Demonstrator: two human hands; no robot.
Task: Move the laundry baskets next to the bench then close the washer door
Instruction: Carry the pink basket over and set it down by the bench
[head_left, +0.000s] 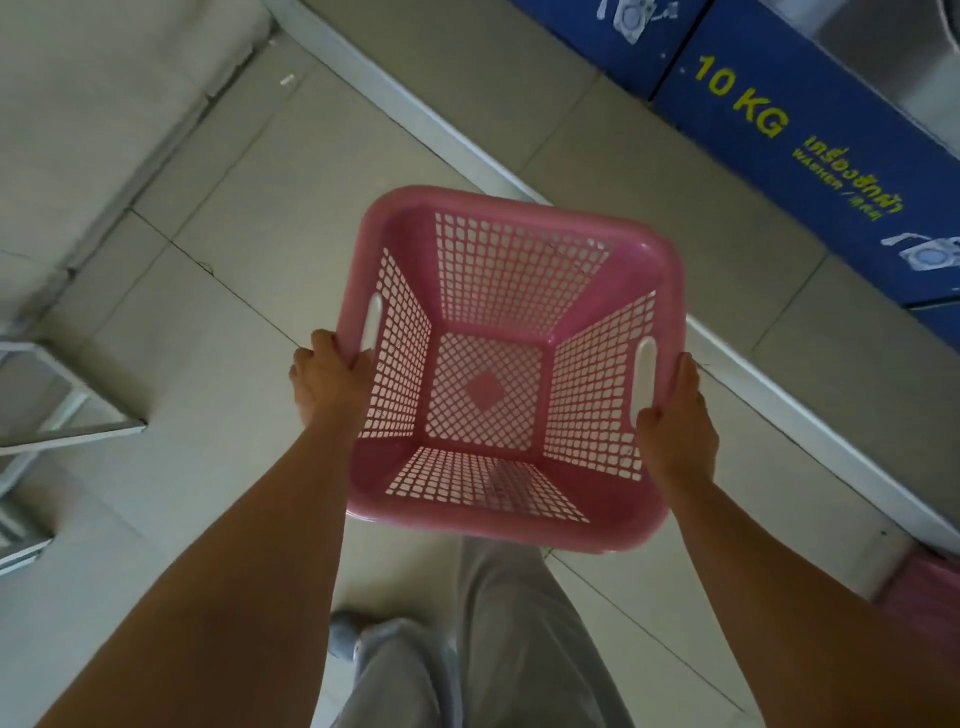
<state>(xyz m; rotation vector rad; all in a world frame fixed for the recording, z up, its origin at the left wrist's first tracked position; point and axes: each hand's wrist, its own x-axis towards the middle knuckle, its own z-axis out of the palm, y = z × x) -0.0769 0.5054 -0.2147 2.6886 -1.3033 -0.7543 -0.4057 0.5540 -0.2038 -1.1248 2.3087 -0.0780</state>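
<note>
Both hands, left hand (330, 376) and right hand (675, 439), have fingers clamped on the rim of the empty pink basket (498, 364), held above the floor (249, 270). Keep it level; lower beside the desk.

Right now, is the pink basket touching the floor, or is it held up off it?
Apart. The head view shows the pink basket gripped at its rim by the left hand and right hand, carried above the tiled floor.
</note>
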